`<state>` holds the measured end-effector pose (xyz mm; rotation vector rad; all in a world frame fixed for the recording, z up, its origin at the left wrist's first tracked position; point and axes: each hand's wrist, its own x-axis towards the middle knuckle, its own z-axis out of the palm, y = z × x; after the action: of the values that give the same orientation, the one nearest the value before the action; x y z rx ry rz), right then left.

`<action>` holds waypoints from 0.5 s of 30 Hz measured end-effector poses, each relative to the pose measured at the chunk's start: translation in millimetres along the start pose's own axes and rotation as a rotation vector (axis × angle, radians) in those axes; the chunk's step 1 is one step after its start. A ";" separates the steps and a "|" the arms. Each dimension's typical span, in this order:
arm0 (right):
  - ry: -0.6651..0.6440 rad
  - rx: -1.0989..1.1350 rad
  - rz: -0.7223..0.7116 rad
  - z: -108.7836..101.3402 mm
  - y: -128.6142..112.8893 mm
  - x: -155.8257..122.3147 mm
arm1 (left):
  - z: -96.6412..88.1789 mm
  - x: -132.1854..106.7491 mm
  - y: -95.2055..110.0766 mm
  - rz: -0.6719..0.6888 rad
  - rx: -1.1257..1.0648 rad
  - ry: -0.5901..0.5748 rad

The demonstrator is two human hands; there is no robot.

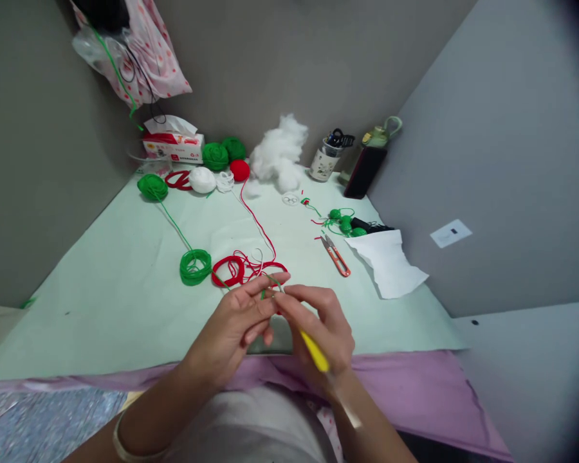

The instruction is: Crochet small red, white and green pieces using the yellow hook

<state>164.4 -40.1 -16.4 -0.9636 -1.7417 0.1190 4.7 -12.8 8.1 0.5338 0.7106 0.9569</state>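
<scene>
My right hand (pixel 321 325) is closed round a crochet hook with a yellow handle (pixel 314 350); its tip lies at the fingertips of my left hand (pixel 241 315). Green yarn is pinched between the left thumb and fingers and passes over the raised index finger. The small piece at the fingertips is mostly hidden. Just beyond my hands lie a coil of green yarn (pixel 195 267), from which a strand runs toward my left hand, and loops of red yarn (pixel 228 271).
Green yarn balls (pixel 215 156), a white ball (pixel 202 180), a red ball (pixel 240 170) and white stuffing (pixel 278 151) sit at the back. Rightward are orange-handled thread snips (pixel 336 257), white paper (pixel 388 263), small green pieces (pixel 346 225), a phone (pixel 365 172) and a cup of tools (pixel 325 161).
</scene>
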 end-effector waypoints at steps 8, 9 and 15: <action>0.145 0.531 0.408 8.1 0.5 10.9 | -1.8 -1.9 -1.1 0.093 0.080 0.013; 0.138 0.540 0.418 10.0 1.2 10.6 | -1.5 -2.2 -2.4 0.109 0.108 0.013; 0.128 0.687 0.578 10.1 6.8 6.9 | -2.1 -3.4 -3.3 0.127 0.125 0.010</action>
<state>159.0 -27.4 -18.8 -0.8907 -1.1246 0.9413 3.7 -17.2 5.5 0.6910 0.7558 1.0381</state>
